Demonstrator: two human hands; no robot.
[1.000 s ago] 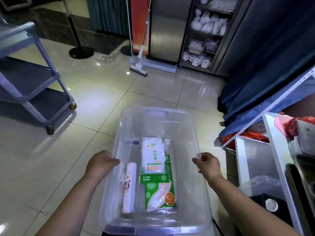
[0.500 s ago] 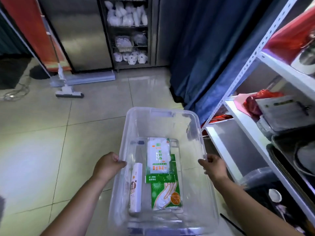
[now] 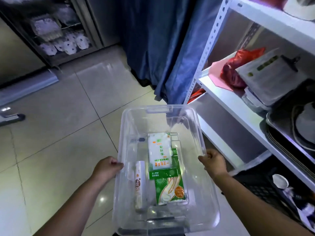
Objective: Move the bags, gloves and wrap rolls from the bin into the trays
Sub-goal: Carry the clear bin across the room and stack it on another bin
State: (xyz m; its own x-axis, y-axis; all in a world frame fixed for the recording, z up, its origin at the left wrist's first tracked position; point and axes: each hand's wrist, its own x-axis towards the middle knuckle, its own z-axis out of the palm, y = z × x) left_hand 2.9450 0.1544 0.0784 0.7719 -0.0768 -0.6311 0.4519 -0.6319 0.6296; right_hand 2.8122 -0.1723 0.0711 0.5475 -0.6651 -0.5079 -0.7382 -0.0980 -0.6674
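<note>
Both hands carry the clear plastic bin (image 3: pixel 202 133) above the tiled floor. The left hand (image 3: pixel 107 168) has its grip curled over the left rim, and the right hand (image 3: pixel 213 162) is closed the same way on the right rim. On the bin's bottom lie a white wrap roll (image 3: pixel 140 184) along the left side, a flat white pack of bags (image 3: pixel 159 150) and, overlapping it, a green pack of gloves (image 3: pixel 168 186).

The step looks like bringing the bin to the trays, and holding it level should stop the roll wandering. Dark steel trays (image 3: pixel 272 120) sit on the white metal shelving (image 3: pixel 221 96) to the right, with something round already in the top one. A blue curtain (image 3: pixel 162 48) and a black crate (image 3: pixel 255 184) crowd the approach. The bin probably has to be set down before either hand is free.
</note>
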